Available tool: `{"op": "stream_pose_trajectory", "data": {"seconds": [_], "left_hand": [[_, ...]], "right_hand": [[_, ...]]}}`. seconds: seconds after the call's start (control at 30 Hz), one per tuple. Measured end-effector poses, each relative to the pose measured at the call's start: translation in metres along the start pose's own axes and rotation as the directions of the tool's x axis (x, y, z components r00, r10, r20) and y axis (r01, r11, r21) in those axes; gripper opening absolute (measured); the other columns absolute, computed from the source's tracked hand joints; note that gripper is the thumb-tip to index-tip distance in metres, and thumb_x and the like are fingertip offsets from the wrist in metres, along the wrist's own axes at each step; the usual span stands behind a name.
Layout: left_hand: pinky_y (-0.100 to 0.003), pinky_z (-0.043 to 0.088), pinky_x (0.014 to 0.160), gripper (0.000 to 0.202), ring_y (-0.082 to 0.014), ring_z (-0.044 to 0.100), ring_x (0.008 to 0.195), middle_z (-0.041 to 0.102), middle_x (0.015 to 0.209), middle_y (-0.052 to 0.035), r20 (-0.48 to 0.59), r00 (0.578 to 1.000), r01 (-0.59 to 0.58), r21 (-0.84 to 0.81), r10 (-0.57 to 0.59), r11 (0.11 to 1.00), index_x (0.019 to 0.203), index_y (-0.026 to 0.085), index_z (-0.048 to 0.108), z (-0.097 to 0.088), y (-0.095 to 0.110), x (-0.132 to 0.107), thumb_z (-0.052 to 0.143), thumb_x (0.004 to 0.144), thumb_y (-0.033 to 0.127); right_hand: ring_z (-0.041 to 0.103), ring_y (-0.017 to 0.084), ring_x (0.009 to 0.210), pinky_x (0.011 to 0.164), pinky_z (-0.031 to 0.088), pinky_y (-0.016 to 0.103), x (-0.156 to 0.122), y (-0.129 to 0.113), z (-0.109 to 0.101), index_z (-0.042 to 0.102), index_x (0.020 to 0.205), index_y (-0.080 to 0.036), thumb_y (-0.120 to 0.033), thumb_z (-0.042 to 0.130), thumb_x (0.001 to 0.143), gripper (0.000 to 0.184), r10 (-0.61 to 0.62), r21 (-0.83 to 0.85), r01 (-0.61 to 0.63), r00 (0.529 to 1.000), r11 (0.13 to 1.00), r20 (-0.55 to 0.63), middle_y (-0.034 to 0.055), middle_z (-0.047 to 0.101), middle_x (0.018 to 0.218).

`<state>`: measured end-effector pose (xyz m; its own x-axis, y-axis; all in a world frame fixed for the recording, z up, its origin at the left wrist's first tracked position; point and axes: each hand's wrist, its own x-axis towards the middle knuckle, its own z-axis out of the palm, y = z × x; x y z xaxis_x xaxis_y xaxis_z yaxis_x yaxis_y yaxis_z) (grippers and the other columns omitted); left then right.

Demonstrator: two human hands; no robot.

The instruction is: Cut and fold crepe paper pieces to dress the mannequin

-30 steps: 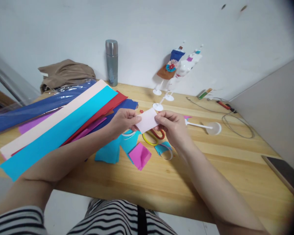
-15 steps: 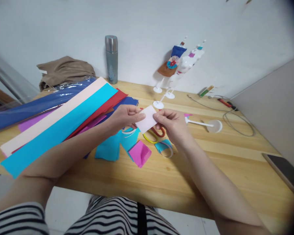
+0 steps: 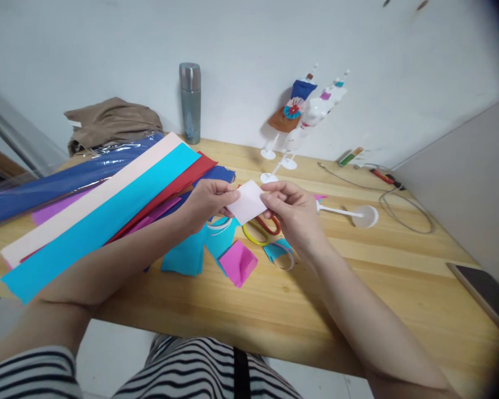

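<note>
A small pale pink square of paper (image 3: 247,204) is held up above the table between my two hands. My left hand (image 3: 211,203) pinches its left corner with thumb and fingers. On the opposite side, my right hand (image 3: 289,206) pinches the right corner. Just below lie scissors with yellow and red handles (image 3: 255,235), their blades hidden. A magenta paper square (image 3: 238,262) and cut turquoise paper pieces (image 3: 183,254) rest on the wood beneath my hands. A roll of tape (image 3: 285,259) sits by another turquoise scrap.
Long strips of coloured paper (image 3: 108,202) and a plastic-wrapped blue roll (image 3: 58,180) cover the left side. A flask (image 3: 190,105), a brown cloth (image 3: 114,124) and small dressed figures on white stands (image 3: 301,111) are at the back. A phone (image 3: 482,296) lies right, near a cable (image 3: 407,224).
The pale pink paper has turned slightly and shifted a little left with my left fingers. Both hands keep their pinch on it.
</note>
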<state>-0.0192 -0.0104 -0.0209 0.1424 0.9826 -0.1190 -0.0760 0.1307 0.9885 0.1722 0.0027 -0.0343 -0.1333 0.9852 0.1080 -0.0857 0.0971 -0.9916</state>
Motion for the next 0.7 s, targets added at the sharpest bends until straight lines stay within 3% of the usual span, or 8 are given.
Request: {"op": "stream_pose_trajectory", "data": {"seconds": [0.13,0.3,0.43,0.53,0.7], "left_hand": [[-0.022,0.052,0.052,0.023,-0.0104,0.061,0.052,0.067,0.063,0.0012,-0.042,0.999,-0.009,-0.011,0.009,1.0,0.082,0.014,0.065,0.002,0.001,-0.002,0.08,0.069,0.025],[-0.022,0.051,0.054,0.022,-0.0115,0.061,0.052,0.064,0.059,0.0059,-0.079,0.979,-0.176,0.123,0.187,0.977,0.089,0.02,0.058,0.002,0.002,-0.005,0.072,0.074,0.026],[-0.022,0.051,0.059,0.012,-0.0124,0.065,0.06,0.069,0.068,0.0019,-0.076,0.932,-0.315,0.313,0.354,0.896,0.082,0.018,0.064,-0.002,-0.002,-0.005,0.069,0.078,0.028],[-0.022,0.051,0.063,0.016,-0.014,0.066,0.067,0.074,0.076,-0.0017,-0.063,0.888,-0.386,0.436,0.455,0.813,0.086,0.017,0.074,-0.005,-0.005,-0.004,0.07,0.079,0.031],[-0.023,0.051,0.066,0.015,-0.0164,0.069,0.073,0.079,0.082,-0.0022,0.014,0.908,-0.356,0.551,0.418,0.755,0.088,0.018,0.082,-0.008,-0.002,-0.003,0.076,0.075,0.026]], "right_hand": [[0.05,0.01,0.044,0.047,0.043,0.025,0.0,0.0,0.001,0.066,0.084,-0.025,-0.03,0.082,0.066,0.024,-0.108,0.006,0.108,0.994,0.994,-0.004,-0.0075,0.059,0.055],[0.055,0.012,0.05,0.051,0.049,0.029,0.001,0.0,0.0,0.074,0.08,-0.025,-0.033,0.078,0.071,0.013,-0.134,-0.109,0.133,0.991,0.985,-0.008,-0.0031,0.063,0.059],[0.061,0.014,0.054,0.058,0.055,0.032,0.001,0.0,-0.002,0.077,0.08,-0.025,-0.031,0.078,0.07,0.012,-0.157,-0.144,0.152,0.987,0.978,-0.023,-0.0019,0.067,0.061],[0.063,0.015,0.056,0.061,0.059,0.034,0.003,0.002,-0.003,0.078,0.08,-0.025,-0.031,0.079,0.069,0.013,-0.175,-0.145,0.169,0.984,0.975,-0.03,-0.001,0.069,0.064],[0.067,0.017,0.063,0.064,0.062,0.036,0.005,0.001,-0.007,0.078,0.081,-0.025,-0.036,0.08,0.071,0.016,-0.231,-0.196,0.224,0.973,0.955,-0.01,0.0013,0.072,0.075]]}}
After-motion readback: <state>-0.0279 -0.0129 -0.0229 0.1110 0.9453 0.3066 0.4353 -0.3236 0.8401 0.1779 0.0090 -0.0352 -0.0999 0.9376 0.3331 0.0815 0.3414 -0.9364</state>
